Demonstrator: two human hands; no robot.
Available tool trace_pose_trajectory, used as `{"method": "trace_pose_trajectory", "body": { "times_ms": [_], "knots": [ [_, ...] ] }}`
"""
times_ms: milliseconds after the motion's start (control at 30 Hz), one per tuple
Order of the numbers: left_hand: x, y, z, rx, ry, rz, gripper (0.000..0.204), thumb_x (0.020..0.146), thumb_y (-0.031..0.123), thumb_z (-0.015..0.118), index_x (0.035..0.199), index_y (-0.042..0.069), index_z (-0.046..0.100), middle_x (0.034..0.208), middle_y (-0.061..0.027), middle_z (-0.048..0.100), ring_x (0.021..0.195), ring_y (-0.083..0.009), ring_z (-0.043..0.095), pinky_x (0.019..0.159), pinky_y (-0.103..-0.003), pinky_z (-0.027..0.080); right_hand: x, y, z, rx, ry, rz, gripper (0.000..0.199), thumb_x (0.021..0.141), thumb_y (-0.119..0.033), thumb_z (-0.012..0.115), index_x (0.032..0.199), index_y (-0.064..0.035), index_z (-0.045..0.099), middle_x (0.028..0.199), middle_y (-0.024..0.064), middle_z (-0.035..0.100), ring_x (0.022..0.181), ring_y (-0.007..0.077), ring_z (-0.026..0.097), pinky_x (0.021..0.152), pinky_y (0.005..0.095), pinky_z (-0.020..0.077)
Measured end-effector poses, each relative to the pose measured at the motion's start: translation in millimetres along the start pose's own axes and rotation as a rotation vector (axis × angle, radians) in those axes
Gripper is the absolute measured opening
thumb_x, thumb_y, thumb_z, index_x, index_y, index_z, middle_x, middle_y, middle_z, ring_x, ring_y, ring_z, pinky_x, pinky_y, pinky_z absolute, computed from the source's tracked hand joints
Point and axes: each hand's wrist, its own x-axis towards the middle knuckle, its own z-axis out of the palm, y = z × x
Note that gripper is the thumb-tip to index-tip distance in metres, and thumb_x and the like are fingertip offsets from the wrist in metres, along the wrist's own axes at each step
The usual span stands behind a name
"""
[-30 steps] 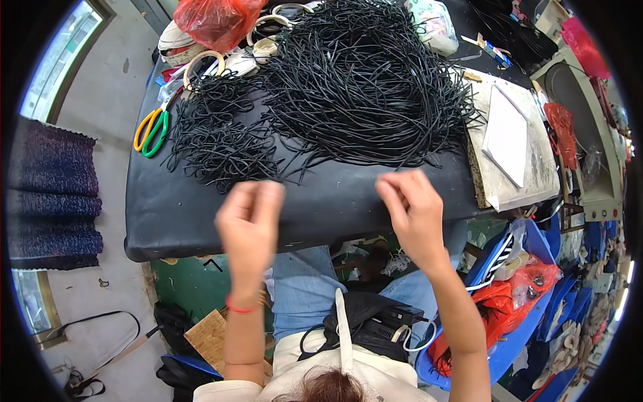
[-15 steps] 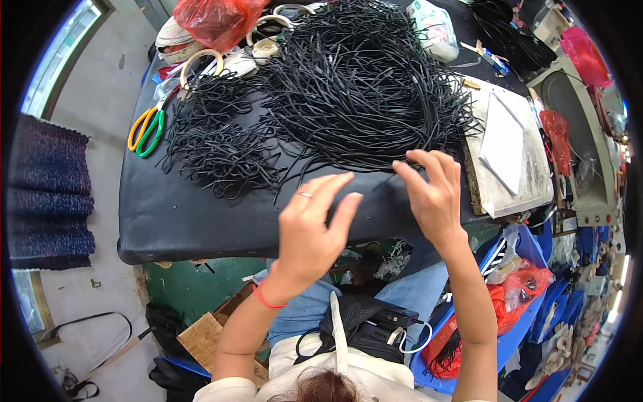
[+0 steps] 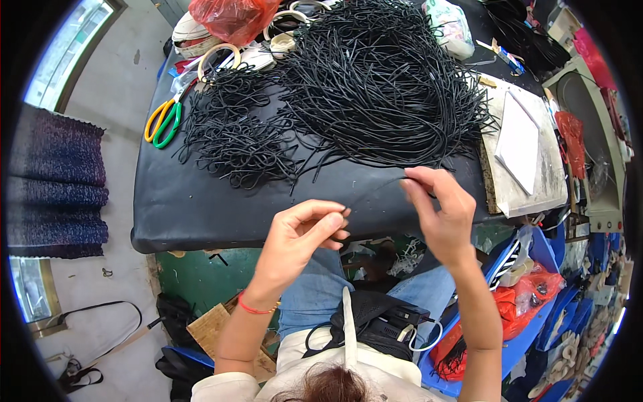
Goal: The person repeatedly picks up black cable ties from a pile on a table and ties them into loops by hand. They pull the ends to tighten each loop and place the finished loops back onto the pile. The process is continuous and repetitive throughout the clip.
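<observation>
Black cord [image 3: 375,189] crosswise between hands

Black table [image 3: 201,214]. Far left: scissors [image 3: 163,120] with yellow and green handles. Far edge: red bag [image 3: 231,17] and tape rolls [image 3: 218,57]. Right: grey board [image 3: 522,151]. Left, on floor: dark folded cloth [image 3: 57,181].

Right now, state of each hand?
Left hand: pinched shut on one end of a thin black rubber cord.
Right hand: fingers closed on the cord's other end.
</observation>
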Motion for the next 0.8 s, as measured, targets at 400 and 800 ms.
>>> {"method": "trace_pose_trajectory", "body": {
  "times_ms": [400,800],
  "knots": [
    [15,-21,27,-0.134,0.129,0.08,0.019,0.086,0.011,0.058,0.1,-0.001,0.061,0.088,-0.0069,0.064,0.077,-0.0095,0.061,0.058,-0.02,0.052,-15,-31,31,0.2,0.012,0.125,0.018,0.074,0.005,0.062,0.091,-0.0001,0.059,0.078,0.0109,0.06,0.065,0.0234,0.059,0.057,0.0293,0.048],
    [19,-10,11,-0.346,-0.038,-0.152,0.012,0.088,0.013,0.055,0.094,0.003,0.059,0.09,-0.0045,0.061,0.077,-0.0096,0.057,0.073,-0.024,0.048,-18,-24,12,0.088,0.02,0.128,0.016,0.071,0.002,0.066,0.086,-0.0003,0.062,0.077,0.0107,0.059,0.066,0.0232,0.06,0.056,0.0292,0.0481]
  ]
}}
